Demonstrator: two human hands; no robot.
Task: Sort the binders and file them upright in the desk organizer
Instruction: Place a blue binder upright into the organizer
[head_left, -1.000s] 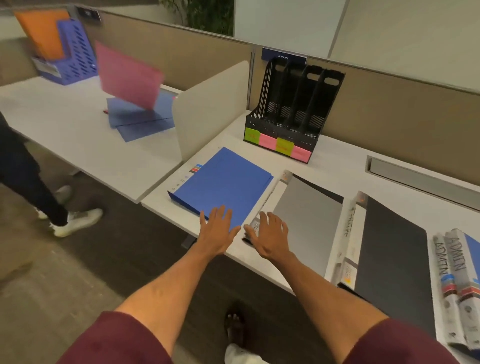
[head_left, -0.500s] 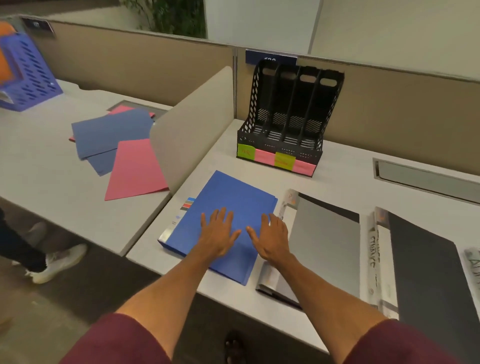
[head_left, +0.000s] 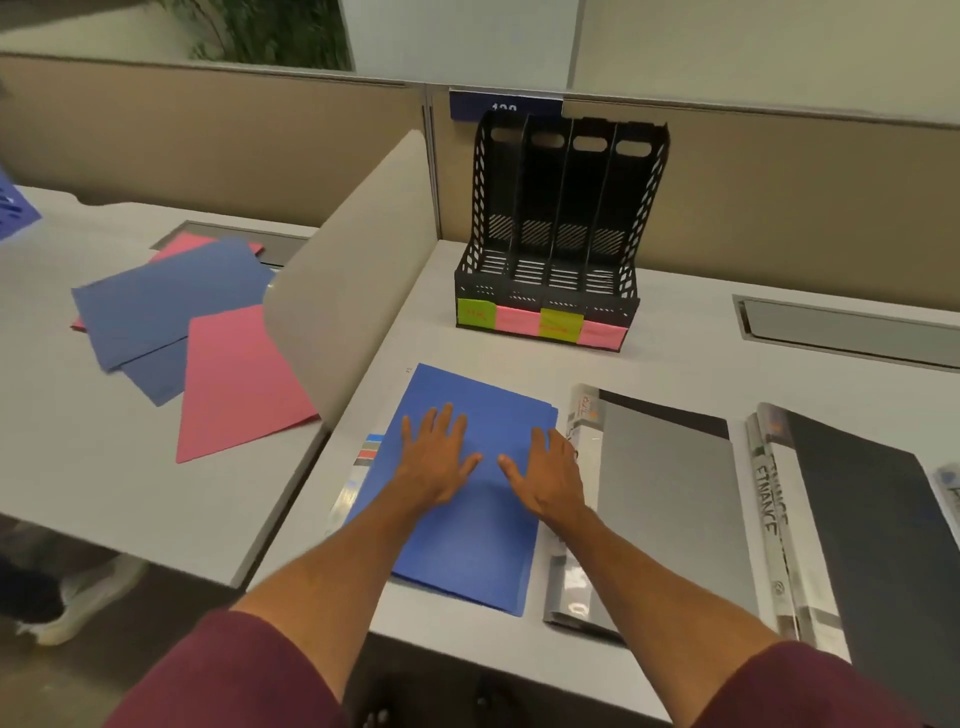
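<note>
A blue binder (head_left: 483, 551) lies flat on the white desk (head_left: 675, 364), near its front edge. My left hand (head_left: 434, 457) and my right hand (head_left: 545, 467) rest flat on its cover, fingers spread, holding nothing. To the right lie a grey binder (head_left: 665, 499) and a black binder (head_left: 872, 530) whose spine reads FINANCE. A black desk organizer (head_left: 556, 234) with four empty upright slots stands at the back of the desk, with green and pink sticky labels along its front.
A beige divider panel (head_left: 353, 291) separates this desk from the left one, where blue and pink folders (head_left: 208, 332) lie loose. A cable slot (head_left: 852, 327) is set into the desk at back right. Another person's shoe (head_left: 78, 597) shows on the floor at left.
Both hands have moved forward from the desk's front edge onto the blue binder's cover. My view has come closer to the desk and turned right.
</note>
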